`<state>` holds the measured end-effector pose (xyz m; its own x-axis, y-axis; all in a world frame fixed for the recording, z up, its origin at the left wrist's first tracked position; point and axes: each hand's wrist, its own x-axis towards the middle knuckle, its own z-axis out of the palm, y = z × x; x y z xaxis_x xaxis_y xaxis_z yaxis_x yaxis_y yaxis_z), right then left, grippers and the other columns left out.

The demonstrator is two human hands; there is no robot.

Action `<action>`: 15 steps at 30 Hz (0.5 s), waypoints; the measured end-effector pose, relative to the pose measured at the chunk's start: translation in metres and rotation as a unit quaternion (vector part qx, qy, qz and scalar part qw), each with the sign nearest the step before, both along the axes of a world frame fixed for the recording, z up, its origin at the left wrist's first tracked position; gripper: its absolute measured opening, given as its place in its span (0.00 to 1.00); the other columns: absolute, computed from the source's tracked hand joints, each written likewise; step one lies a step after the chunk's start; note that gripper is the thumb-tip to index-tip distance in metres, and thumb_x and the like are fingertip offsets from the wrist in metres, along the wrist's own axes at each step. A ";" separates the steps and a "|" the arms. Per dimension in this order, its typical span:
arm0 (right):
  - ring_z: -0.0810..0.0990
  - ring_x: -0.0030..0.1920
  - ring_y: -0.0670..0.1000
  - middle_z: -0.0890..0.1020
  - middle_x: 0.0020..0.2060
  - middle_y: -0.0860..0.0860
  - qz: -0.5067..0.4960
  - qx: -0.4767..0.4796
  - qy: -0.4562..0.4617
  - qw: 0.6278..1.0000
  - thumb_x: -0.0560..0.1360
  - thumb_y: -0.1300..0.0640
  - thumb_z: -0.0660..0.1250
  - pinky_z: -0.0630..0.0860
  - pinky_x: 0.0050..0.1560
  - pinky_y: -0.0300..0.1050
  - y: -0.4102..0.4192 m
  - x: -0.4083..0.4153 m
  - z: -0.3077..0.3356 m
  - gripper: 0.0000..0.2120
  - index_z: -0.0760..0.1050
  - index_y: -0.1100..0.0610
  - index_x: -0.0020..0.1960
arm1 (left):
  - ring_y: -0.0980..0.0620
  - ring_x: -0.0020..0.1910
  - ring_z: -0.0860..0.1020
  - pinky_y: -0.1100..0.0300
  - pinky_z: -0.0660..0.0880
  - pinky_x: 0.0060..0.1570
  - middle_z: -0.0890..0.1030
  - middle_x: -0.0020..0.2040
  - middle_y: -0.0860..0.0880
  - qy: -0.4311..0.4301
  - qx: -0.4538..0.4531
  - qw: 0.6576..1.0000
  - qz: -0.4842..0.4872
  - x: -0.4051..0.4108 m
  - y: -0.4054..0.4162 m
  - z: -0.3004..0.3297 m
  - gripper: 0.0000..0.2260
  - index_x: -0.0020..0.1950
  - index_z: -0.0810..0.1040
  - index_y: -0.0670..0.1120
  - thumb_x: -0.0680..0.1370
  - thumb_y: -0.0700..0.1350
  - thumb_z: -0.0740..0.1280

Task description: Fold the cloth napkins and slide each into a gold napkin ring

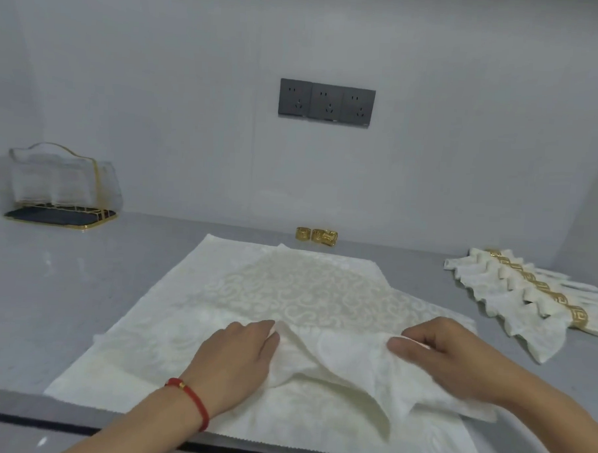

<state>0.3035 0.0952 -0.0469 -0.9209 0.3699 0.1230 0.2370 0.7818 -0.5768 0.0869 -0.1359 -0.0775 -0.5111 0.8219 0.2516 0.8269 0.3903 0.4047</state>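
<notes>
At far left a clear, gold-trimmed holder stands on a dark, gold-edged base; it appears to hold pale folded sheets, though the blur leaves their nature uncertain. On the grey counter a cream patterned napkin lies spread at centre, its near edge reaching the counter's front lip. The left hand, with a red cord at the wrist, pinches a raised fold of the napkin at its fingertips; the right hand grips the same fold farther right, fingers curled round the cloth. Two gold rings stand side by side just beyond the napkin's far edge. At right, a row of folded napkins, each in a gold ring, lies overlapped. A dark triple socket is set in the pale wall behind.
</notes>
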 end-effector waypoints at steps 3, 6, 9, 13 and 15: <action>0.67 0.30 0.44 0.71 0.28 0.44 -0.004 -0.026 0.013 1.000 0.78 0.43 0.70 0.64 0.35 0.39 -0.009 -0.002 0.000 0.13 0.78 0.47 0.38 | 0.50 0.37 0.69 0.54 0.65 0.37 0.71 0.36 0.53 -0.051 0.001 0.998 0.023 -0.012 -0.002 0.003 0.16 0.36 0.65 0.52 0.83 0.53 0.54; 0.80 0.40 0.45 0.81 0.39 0.46 0.021 -0.116 -0.010 0.993 0.77 0.51 0.74 0.73 0.45 0.40 -0.016 -0.003 0.005 0.11 0.79 0.42 0.58 | 0.52 0.34 0.68 0.55 0.63 0.34 0.71 0.35 0.53 -0.116 -0.012 0.992 0.050 -0.027 -0.009 0.013 0.16 0.30 0.67 0.55 0.78 0.54 0.59; 0.81 0.44 0.47 0.84 0.44 0.48 0.039 -0.214 0.023 0.976 0.78 0.60 0.72 0.75 0.48 0.39 -0.013 -0.007 0.008 0.12 0.82 0.49 0.60 | 0.51 0.31 0.66 0.56 0.61 0.34 0.69 0.32 0.53 -0.132 -0.052 0.988 0.055 -0.041 -0.017 0.028 0.16 0.29 0.64 0.50 0.74 0.55 0.62; 0.70 0.32 0.49 0.77 0.32 0.44 0.015 -0.192 0.013 0.981 0.79 0.50 0.70 0.68 0.38 0.37 -0.013 -0.034 0.010 0.14 0.81 0.54 0.36 | 0.53 0.30 0.69 0.61 0.63 0.30 0.73 0.32 0.55 -0.055 -0.184 0.979 0.066 -0.060 -0.019 0.050 0.15 0.32 0.66 0.48 0.74 0.54 0.65; 0.59 0.30 0.49 0.63 0.28 0.46 -0.015 -0.135 -0.002 0.991 0.81 0.46 0.67 0.64 0.32 0.33 -0.008 -0.058 0.009 0.25 0.65 0.55 0.30 | 0.59 0.36 0.76 0.67 0.69 0.33 0.79 0.40 0.57 -0.050 -0.193 0.978 0.062 -0.073 -0.012 0.056 0.07 0.37 0.75 0.52 0.75 0.50 0.66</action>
<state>0.2453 0.0868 -0.0382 -0.9092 0.4161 0.0118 0.2611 0.5922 -0.7623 0.0139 -0.1483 -0.0216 -0.6192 0.7759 -0.1208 0.7274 0.6247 0.2840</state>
